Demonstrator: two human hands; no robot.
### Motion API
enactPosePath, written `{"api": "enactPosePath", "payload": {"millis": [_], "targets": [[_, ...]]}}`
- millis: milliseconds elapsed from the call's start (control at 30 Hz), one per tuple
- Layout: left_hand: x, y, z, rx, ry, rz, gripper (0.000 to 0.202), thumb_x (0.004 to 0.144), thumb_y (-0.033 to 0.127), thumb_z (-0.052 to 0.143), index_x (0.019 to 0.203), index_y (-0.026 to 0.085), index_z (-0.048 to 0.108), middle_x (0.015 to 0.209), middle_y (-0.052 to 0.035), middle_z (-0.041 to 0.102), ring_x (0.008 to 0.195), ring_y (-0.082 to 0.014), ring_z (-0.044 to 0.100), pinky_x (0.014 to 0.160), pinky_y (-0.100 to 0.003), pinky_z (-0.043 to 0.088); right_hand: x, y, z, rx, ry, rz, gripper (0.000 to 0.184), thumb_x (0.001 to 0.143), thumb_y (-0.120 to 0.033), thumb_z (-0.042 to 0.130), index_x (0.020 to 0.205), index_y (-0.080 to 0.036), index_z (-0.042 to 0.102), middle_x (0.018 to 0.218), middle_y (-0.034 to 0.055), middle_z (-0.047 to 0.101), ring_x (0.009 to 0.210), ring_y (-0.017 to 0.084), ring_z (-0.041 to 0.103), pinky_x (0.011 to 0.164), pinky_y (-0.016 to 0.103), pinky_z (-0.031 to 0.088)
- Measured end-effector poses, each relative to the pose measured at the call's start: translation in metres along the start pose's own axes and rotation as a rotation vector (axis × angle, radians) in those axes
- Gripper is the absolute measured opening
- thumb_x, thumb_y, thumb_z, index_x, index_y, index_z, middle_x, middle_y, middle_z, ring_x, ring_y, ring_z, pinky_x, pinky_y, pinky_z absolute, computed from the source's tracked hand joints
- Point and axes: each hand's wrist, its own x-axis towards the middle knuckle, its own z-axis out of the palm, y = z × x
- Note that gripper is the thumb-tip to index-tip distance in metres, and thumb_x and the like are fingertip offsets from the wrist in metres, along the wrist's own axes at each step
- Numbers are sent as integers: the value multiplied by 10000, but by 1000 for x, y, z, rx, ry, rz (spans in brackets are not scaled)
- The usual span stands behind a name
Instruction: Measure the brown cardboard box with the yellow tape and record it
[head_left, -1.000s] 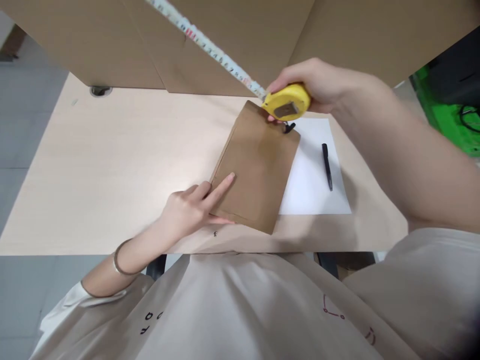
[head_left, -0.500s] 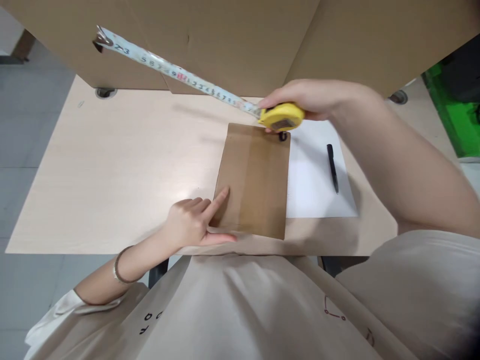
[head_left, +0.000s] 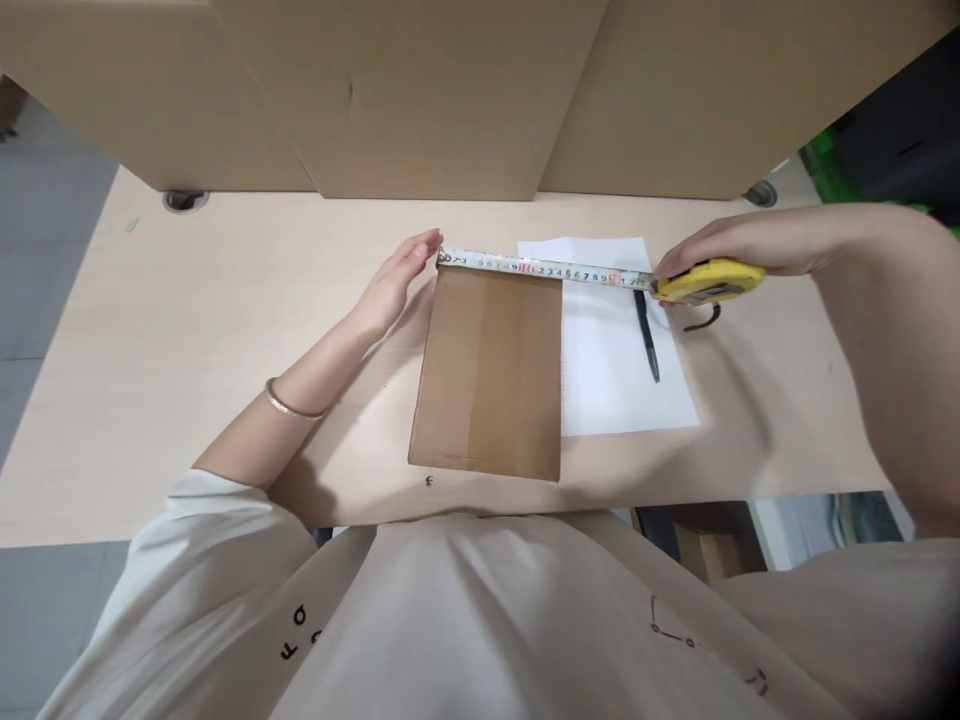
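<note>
A yellow tape measure (head_left: 709, 282) is gripped in my right hand (head_left: 720, 240), off to the right of the brown cardboard piece (head_left: 487, 375). From its case the white blade (head_left: 547, 270) runs left across the cardboard's far edge, with the metal hook near the far left corner. Beside that hook is my left hand (head_left: 394, 285), fingers stretched out and close together, fingertips at or touching the blade's end. The cardboard lies flat, partly over a white sheet of paper (head_left: 607, 360). A black strap dangles below the tape case.
A black pen (head_left: 647, 338) rests on the paper. Tall cardboard panels (head_left: 427, 100) stand along the back of the light wooden table (head_left: 187, 330). Round cable holes show at the back left (head_left: 185, 201) and back right (head_left: 761, 193).
My right hand has brought the tape measure right and down, so the blade now crosses the cardboard's far edge. My left hand has moved from the near left corner up to the hook.
</note>
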Motion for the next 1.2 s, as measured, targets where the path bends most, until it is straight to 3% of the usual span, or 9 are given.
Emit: {"api": "enactPosePath", "payload": {"millis": [67, 200, 333, 533, 733, 867, 1000, 1200], "targets": [[6, -2, 12, -19, -31, -40, 570, 973, 642, 551, 1339, 222, 674, 1551, -103, 630, 1513, -306, 534, 1320, -498, 357, -2, -4, 1, 54, -69, 50, 338, 1033, -242, 508, 798, -163, 738, 918, 66, 744, 763, 140, 640, 701, 278, 485], [5, -5, 26, -122, -64, -110, 530, 978, 584, 555, 1328, 207, 681, 1356, -103, 729, 1331, -315, 661, 1177, -497, 507, -4, -7, 4, 42, -109, 22, 350, 996, -168, 515, 721, -148, 731, 878, 84, 732, 742, 136, 608, 673, 268, 445], [2, -6, 27, -220, -64, -127, 538, 971, 621, 545, 1290, 216, 696, 1249, -90, 747, 1245, -292, 686, 1101, -456, 537, 5, 0, 8, 96, -149, 7, 350, 989, -227, 524, 720, -153, 733, 888, 98, 738, 738, 143, 613, 664, 267, 444], [3, -2, 26, -288, -89, -169, 408, 870, 481, 681, 1185, 222, 702, 1248, -76, 753, 1214, -273, 687, 1086, -418, 525, 16, 12, 9, 157, -175, -11, 366, 991, -363, 579, 760, -136, 749, 917, 116, 746, 749, 156, 632, 661, 267, 441], [1, 2, 31, -315, -77, -162, 340, 863, 445, 645, 1116, 219, 663, 1183, -73, 739, 1160, -270, 681, 1048, -418, 516, 24, 14, 9, 175, -167, -10, 410, 1029, -295, 462, 814, -116, 761, 925, 109, 752, 736, 141, 634, 653, 258, 439], [0, 1, 33, -302, -68, -165, 352, 865, 482, 628, 1108, 228, 638, 1140, -66, 713, 1124, -271, 671, 1007, -410, 514, 34, -3, 16, 260, -213, -25, 408, 1036, -295, 449, 842, -111, 757, 946, 110, 754, 755, 143, 660, 685, 254, 464], [0, 0, 34, -294, -80, -156, 380, 866, 523, 624, 1116, 237, 623, 1142, -62, 694, 1125, -275, 657, 994, -403, 502, 37, -36, 24, 283, -273, -93, 404, 1043, -285, 457, 846, -95, 755, 884, 99, 743, 720, 113, 644, 667, 226, 452], [-1, 1, 34, -268, -84, -177, 398, 858, 541, 630, 1122, 243, 615, 1136, -55, 669, 1112, -272, 636, 978, -395, 485, 46, -64, 29, 224, -280, -11, 422, 1074, -334, 489, 920, -52, 763, 910, 78, 750, 734, 77, 642, 659, 196, 436]]}}
